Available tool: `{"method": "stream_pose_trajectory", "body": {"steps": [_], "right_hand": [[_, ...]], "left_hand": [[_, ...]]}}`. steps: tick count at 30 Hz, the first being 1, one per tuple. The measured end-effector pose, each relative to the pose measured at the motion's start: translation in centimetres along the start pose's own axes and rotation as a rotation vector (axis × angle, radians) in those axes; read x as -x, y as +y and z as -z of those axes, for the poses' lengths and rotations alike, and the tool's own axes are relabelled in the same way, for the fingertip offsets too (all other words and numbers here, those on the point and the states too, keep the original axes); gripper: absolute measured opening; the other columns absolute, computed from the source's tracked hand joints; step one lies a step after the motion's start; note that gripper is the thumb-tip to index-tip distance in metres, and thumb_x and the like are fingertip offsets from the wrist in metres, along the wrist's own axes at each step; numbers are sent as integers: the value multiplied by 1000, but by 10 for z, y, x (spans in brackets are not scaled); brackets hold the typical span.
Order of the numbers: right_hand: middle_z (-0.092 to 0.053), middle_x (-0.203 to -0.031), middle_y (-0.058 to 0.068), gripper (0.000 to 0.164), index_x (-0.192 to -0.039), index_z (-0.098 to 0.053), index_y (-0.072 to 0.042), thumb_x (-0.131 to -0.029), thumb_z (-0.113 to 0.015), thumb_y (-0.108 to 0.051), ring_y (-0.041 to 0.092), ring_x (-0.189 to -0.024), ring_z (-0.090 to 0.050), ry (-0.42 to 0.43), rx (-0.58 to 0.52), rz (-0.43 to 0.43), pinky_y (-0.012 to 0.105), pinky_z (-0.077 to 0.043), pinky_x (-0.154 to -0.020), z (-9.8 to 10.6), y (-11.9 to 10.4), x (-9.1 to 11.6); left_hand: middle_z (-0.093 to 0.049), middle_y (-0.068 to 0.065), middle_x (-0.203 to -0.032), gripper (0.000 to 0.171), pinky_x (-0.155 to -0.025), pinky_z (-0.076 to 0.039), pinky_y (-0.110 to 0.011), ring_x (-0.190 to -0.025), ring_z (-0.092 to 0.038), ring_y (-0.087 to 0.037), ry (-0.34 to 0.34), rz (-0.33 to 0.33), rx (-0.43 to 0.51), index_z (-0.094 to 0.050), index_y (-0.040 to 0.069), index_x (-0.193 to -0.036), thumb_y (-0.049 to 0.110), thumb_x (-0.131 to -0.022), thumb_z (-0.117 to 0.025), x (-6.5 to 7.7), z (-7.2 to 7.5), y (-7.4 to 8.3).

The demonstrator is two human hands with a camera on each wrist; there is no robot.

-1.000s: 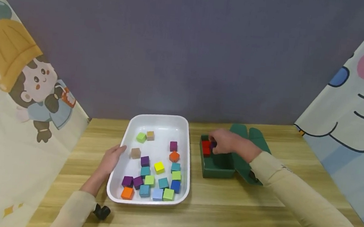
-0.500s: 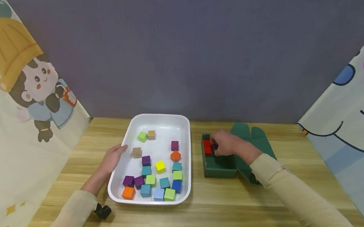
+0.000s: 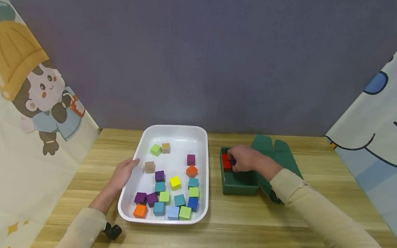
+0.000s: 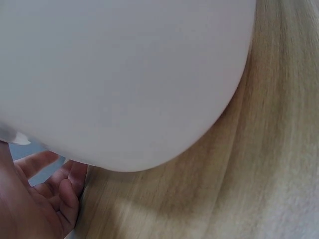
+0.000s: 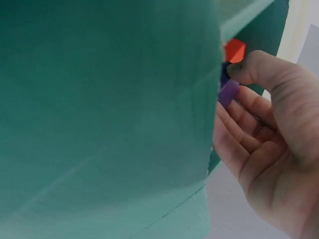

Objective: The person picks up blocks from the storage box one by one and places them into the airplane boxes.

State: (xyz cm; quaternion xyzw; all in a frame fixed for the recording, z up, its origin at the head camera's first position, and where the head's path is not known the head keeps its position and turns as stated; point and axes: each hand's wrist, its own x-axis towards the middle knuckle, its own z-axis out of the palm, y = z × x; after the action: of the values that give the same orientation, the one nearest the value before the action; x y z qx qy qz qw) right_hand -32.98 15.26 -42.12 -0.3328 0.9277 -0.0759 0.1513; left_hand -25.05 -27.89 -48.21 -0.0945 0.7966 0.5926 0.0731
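My left hand [image 3: 123,174] grips the left side of a white tray [image 3: 160,222], its thumb on the rim. In the left wrist view the fingers [image 4: 71,203] curl by the tray's edge. The tray holds several coloured cubes, among them a yellow cube [image 3: 175,183] and an orange cube [image 3: 140,211]. Inside a green box [image 3: 240,190], my right hand [image 3: 247,160] pinches a purple cube [image 5: 229,93] between thumb and fingers. Red cubes [image 3: 227,165] sit beside it along the box's left wall. The hand covers part of the box's far end.
The box's green lid [image 3: 290,160] lies folded back on its right, under the right forearm. A grey panel [image 3: 204,60] rises behind the wooden table [image 3: 230,239]. Printed sheets with cartoon figures stand at left and right.
The right hand stays at the same spot in the box with the purple cube, shifting only slightly. The left hand remains on the tray. The head view has moved a little.
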Motion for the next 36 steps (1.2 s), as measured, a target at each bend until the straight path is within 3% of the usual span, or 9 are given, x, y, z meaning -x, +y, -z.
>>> {"method": "stream_pose_trajectory", "body": {"steps": [13, 23, 26, 29, 33, 36], "right_hand": [[-59, -85, 2, 22, -94, -63, -8, -76, -72, 0, 18, -74, -52, 8, -2, 13, 34, -50, -66, -7, 5, -3], [-57, -86, 2, 27, -90, -61, -10, -74, -68, 11, 19, -76, -50, -9, -17, 8, 33, -47, -64, -8, 8, -2], [-56, -82, 0, 21, -88, -60, -11, -78, -71, 5, 17, -72, -48, 21, 1, 21, 32, -45, -62, -7, 4, 2], [-55, -79, -1, 13, -87, -61, -11, -83, -72, -5, 16, -68, -46, 71, 40, 43, 32, -42, -59, 0, -12, 4], [-59, -80, 0, 11, -92, -64, -9, -85, -71, -13, 15, -67, -48, 130, 71, 116, 31, -45, -60, 14, -52, -2], [-62, -87, -1, 17, -98, -67, -11, -86, -74, -20, 13, -74, -52, 102, 78, 163, 28, -51, -68, 20, -89, -14]], "left_hand": [[-62, -25, -113, 63, -73, -60, -41, -92, -67, -29, 0, 18, -20, -41, 1, -143, 48, -101, -41, 0, -2, -1], [-63, -28, -111, 60, -71, -60, -42, -87, -67, -28, 14, -1, 0, -43, -5, -140, 42, -102, -43, 2, -2, 1], [-62, -27, -112, 62, -72, -60, -42, -87, -67, -27, 9, -1, -10, -42, -5, -141, 43, -102, -42, 2, -2, 1], [-62, -26, -112, 61, -72, -60, -41, -88, -67, -26, 11, 8, -12, -43, -2, -141, 45, -102, -42, 1, -2, 1], [-62, -27, -112, 61, -72, -60, -41, -88, -67, -27, 16, 12, -9, -43, -2, -142, 44, -102, -42, 0, -1, 0], [-62, -28, -112, 62, -71, -60, -41, -87, -67, -27, 20, 2, -8, -43, -3, -141, 44, -102, -43, 0, -1, -1]]}}
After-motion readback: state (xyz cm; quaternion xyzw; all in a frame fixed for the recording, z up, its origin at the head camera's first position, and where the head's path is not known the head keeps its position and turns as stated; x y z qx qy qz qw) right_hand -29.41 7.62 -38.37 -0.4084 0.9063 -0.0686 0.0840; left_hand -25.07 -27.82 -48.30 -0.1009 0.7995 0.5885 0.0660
